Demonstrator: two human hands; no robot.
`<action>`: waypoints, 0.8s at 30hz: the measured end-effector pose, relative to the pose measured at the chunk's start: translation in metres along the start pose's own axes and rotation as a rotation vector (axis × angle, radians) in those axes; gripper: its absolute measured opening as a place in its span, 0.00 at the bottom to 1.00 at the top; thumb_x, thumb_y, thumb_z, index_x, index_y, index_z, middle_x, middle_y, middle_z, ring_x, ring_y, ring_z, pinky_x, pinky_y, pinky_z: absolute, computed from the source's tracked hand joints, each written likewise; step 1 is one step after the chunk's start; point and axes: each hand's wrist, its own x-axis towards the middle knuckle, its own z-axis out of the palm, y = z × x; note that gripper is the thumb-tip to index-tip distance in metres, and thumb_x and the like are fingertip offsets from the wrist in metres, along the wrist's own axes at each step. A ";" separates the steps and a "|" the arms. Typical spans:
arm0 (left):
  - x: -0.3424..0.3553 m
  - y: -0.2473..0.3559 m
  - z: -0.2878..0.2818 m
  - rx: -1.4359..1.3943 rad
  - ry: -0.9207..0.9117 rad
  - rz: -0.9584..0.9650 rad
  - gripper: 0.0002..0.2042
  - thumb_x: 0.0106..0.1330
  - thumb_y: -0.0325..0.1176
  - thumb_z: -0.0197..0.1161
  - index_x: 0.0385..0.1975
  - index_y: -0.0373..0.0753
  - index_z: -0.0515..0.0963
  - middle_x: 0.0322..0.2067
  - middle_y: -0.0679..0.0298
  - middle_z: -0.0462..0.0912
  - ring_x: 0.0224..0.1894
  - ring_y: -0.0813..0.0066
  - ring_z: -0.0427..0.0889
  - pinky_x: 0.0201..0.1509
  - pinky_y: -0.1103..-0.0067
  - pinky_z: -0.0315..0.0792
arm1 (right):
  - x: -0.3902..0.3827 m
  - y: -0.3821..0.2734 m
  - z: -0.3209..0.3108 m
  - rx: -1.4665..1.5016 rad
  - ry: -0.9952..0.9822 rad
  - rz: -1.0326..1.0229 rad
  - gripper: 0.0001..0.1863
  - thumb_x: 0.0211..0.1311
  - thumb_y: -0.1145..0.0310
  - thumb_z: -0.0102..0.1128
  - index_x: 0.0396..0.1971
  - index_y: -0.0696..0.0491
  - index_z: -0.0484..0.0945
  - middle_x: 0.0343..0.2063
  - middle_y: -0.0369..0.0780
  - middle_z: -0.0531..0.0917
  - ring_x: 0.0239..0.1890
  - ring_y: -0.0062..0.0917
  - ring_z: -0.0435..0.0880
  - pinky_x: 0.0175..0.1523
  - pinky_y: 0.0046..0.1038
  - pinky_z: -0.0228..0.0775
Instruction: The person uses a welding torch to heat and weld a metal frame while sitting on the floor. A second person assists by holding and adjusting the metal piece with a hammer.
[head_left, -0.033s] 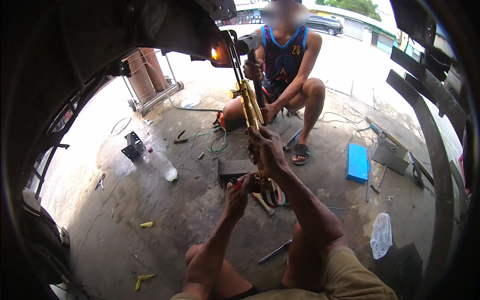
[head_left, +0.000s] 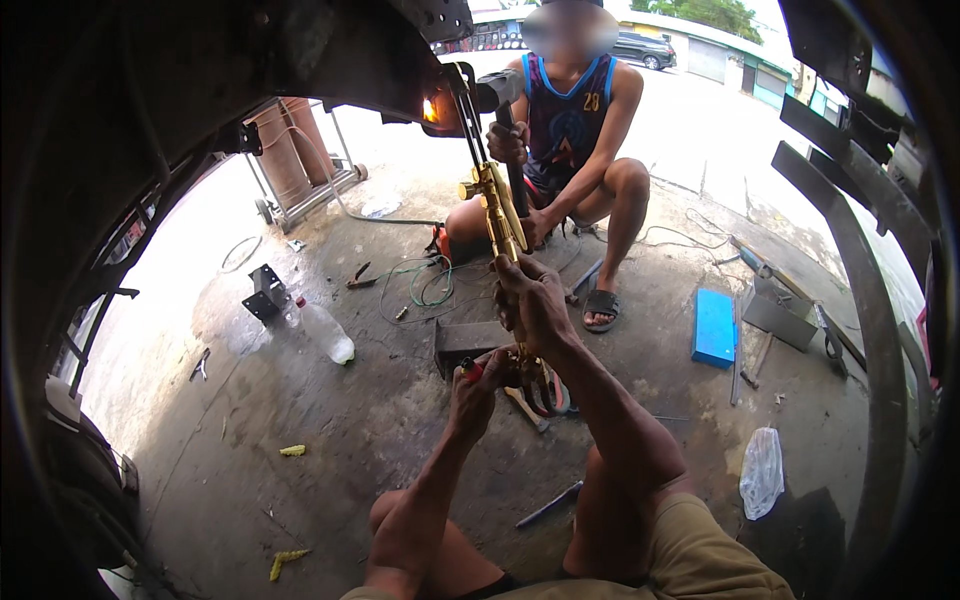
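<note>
Gold-coloured metal torch (head_left: 497,205): burn risk above the fingers.
Right hand (head_left: 532,300) closed round it; left hand (head_left: 480,388) curled on small red cylinder (head_left: 472,370); slipping could swing torch against co-worker's upper hand (head_left: 508,143).

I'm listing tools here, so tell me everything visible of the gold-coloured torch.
The torch looks like shiny brass-coloured metal, with thin, darker tubes toward its top, a round knob on its left side and a long lever along its right. It slants upward and leftward, its upper end near an orange glow. The right hand grips its body; the left hand is at its lower end, partly hiding it. Whether the upper end touches anything is unclear.
</note>
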 end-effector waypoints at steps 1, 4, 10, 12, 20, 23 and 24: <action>0.000 0.000 0.001 -0.004 0.003 0.009 0.20 0.80 0.42 0.53 0.54 0.29 0.81 0.41 0.60 0.88 0.41 0.75 0.87 0.49 0.77 0.78 | 0.000 0.000 -0.001 -0.016 -0.002 -0.006 0.16 0.74 0.54 0.60 0.37 0.52 0.75 0.19 0.31 0.73 0.16 0.14 0.68 0.21 0.22 0.60; 0.002 0.015 -0.004 0.141 0.069 0.003 0.22 0.80 0.44 0.54 0.54 0.29 0.81 0.41 0.59 0.88 0.42 0.74 0.87 0.48 0.76 0.79 | 0.010 0.002 0.003 -0.004 -0.028 0.001 0.17 0.74 0.55 0.60 0.45 0.56 0.76 0.20 0.34 0.75 0.15 0.17 0.71 0.21 0.21 0.62; 0.036 0.048 -0.063 0.004 0.552 0.134 0.29 0.78 0.52 0.53 0.63 0.29 0.74 0.48 0.50 0.87 0.45 0.66 0.87 0.48 0.74 0.78 | 0.002 -0.003 -0.009 -0.038 -0.005 -0.065 0.19 0.74 0.54 0.60 0.46 0.57 0.76 0.20 0.33 0.75 0.16 0.17 0.71 0.21 0.21 0.63; 0.039 0.056 -0.083 -0.004 0.616 0.204 0.33 0.78 0.55 0.51 0.73 0.35 0.62 0.62 0.50 0.77 0.59 0.61 0.80 0.56 0.70 0.74 | 0.004 -0.004 -0.011 -0.052 0.004 -0.057 0.19 0.74 0.54 0.60 0.47 0.57 0.76 0.20 0.34 0.75 0.16 0.18 0.72 0.21 0.22 0.64; 0.047 0.141 -0.136 0.189 0.896 0.572 0.44 0.77 0.64 0.43 0.80 0.46 0.33 0.81 0.55 0.34 0.81 0.58 0.41 0.77 0.60 0.47 | 0.001 -0.002 -0.005 -0.031 -0.010 -0.033 0.20 0.74 0.53 0.60 0.46 0.57 0.76 0.21 0.34 0.75 0.17 0.18 0.73 0.21 0.22 0.64; 0.068 0.188 -0.142 0.189 0.911 0.605 0.47 0.73 0.71 0.38 0.79 0.46 0.28 0.79 0.48 0.27 0.81 0.52 0.35 0.79 0.59 0.32 | 0.001 -0.003 -0.022 -0.038 0.025 -0.051 0.20 0.73 0.53 0.61 0.46 0.57 0.76 0.21 0.34 0.76 0.17 0.18 0.73 0.21 0.21 0.64; 0.061 0.213 -0.153 0.268 0.985 0.625 0.48 0.72 0.72 0.36 0.79 0.46 0.26 0.79 0.46 0.26 0.81 0.50 0.35 0.79 0.59 0.30 | 0.002 -0.001 -0.013 -0.014 -0.016 -0.046 0.20 0.73 0.53 0.61 0.46 0.57 0.76 0.21 0.34 0.76 0.16 0.18 0.73 0.20 0.21 0.64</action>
